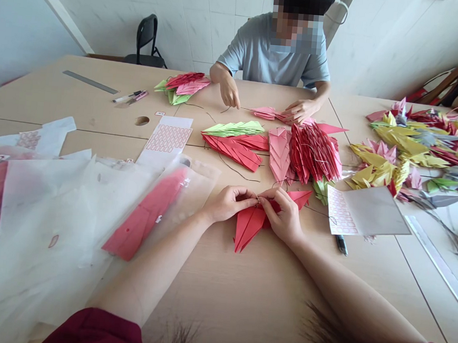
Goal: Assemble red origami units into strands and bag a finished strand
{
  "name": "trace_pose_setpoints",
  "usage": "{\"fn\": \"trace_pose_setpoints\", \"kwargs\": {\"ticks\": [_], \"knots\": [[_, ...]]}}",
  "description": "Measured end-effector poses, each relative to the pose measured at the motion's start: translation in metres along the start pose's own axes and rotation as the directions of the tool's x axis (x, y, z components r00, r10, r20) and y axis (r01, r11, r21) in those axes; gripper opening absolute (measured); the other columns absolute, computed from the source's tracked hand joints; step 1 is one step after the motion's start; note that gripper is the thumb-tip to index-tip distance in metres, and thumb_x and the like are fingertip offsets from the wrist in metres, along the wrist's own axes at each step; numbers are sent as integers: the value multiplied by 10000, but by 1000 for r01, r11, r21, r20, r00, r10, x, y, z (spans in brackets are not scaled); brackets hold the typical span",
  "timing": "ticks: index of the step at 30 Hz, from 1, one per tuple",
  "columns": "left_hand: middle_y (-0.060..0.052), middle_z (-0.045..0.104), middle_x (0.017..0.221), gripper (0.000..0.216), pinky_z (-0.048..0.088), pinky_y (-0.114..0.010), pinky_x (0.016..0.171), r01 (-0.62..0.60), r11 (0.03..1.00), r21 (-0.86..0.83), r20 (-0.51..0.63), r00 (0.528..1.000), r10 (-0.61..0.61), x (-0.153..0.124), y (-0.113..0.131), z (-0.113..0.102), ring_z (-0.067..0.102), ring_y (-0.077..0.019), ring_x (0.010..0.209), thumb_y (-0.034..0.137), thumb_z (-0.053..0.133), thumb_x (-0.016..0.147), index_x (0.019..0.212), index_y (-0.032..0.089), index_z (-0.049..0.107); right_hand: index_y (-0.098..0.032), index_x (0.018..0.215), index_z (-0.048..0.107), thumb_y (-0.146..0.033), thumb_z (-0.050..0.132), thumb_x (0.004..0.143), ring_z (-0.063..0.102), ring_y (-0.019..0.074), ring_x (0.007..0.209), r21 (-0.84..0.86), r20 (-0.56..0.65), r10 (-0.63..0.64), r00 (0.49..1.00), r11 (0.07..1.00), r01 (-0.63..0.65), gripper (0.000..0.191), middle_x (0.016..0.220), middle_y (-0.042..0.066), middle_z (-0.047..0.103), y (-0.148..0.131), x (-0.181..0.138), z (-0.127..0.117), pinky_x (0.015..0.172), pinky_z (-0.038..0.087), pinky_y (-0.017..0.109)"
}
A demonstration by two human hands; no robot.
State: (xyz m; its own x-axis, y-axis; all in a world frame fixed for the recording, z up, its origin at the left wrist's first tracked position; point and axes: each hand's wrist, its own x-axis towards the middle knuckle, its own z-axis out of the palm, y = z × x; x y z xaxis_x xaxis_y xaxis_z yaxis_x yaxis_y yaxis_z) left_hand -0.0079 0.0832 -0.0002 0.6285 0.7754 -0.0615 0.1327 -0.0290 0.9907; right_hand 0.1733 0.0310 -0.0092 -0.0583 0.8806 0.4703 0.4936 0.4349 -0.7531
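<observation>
In front of me lies a red folded paper piece [248, 227] with pointed, star-like arms spreading from under my fingers. My left hand [232, 203] pinches at its top centre, thumb and forefinger closed. My right hand [283, 213] is closed there too, its fingertips meeting those of the left. Something small and dark, perhaps thread, shows between the fingertips; I cannot make it out clearly. Just beyond my hands are a pink pleated paper strip [278, 151], a thick bundle of red pleated paper [313, 152], and red strips [234, 153] beside a light green one [236, 128].
Translucent bags [46, 220], one holding red paper [146, 212], cover the left. Label sheets [168, 137], a folded card [372, 212], a pen [341, 245], scissors [441, 200] and colourful folded papers [401, 143] lie around. Opposite, a person [278, 54] handles pink paper.
</observation>
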Motion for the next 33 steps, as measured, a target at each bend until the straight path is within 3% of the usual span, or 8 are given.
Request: {"fn": "trace_pose_setpoints", "kwargs": {"ticks": [10, 15, 20, 27, 30, 33], "knots": [[-74, 758, 935, 249, 526, -319, 853, 9, 999, 53, 67, 998, -13, -3, 4, -3, 690, -215, 902, 369, 747, 756, 899, 166, 769, -227, 837, 551, -206, 505, 919, 558, 167, 729, -83, -121, 34, 992, 996, -44, 96, 791, 19, 601, 0, 1, 0, 681, 478, 307], [-71, 744, 1053, 344, 523, -342, 923, 5, 988, -156, -17, 1000, -8, -4, 2, -1, 678, -223, 1003, 356, 766, 744, 1043, 186, 750, -230, 828, 540, -202, 506, 912, 567, 176, 740, -100, -66, 33, 997, 994, -39, 95, 800, 20, 601, 4, 0, 1, 684, 474, 311], [-56, 736, 995, 431, 510, -332, 919, 20, 986, -167, -2, 1000, -20, -4, 2, -1, 670, -186, 954, 314, 726, 796, 1202, 180, 674, -231, 827, 534, -190, 505, 906, 574, 184, 759, -95, -44, 20, 999, 995, -24, 93, 801, 18, 601, 3, -1, 1, 695, 470, 319], [-83, 679, 1145, 372, 470, -332, 967, 23, 961, -277, 55, 998, -8, -6, 13, -1, 622, -210, 1086, 288, 718, 804, 1159, 183, 674, -229, 821, 538, -172, 505, 906, 567, 177, 742, -93, -74, 18, 997, 995, -25, 107, 797, 16, 606, 1, 0, 1, 688, 466, 316], [-85, 700, 1063, 329, 449, -336, 982, 43, 928, -370, 78, 997, -15, -6, 13, 1, 637, -199, 1053, 267, 743, 783, 1087, 169, 664, -227, 824, 548, -178, 510, 909, 565, 170, 731, -104, -98, 38, 994, 993, -49, 105, 794, 14, 609, 1, 1, 1, 683, 463, 305], [-44, 717, 881, 397, 455, -310, 918, 105, 911, -399, 72, 994, -83, -6, 12, 0, 666, -161, 898, 273, 767, 765, 1119, 170, 620, -224, 839, 553, -188, 506, 915, 557, 168, 733, -113, -121, 37, 992, 992, -51, 96, 804, 17, 606, 2, 0, 1, 685, 463, 302]]}}
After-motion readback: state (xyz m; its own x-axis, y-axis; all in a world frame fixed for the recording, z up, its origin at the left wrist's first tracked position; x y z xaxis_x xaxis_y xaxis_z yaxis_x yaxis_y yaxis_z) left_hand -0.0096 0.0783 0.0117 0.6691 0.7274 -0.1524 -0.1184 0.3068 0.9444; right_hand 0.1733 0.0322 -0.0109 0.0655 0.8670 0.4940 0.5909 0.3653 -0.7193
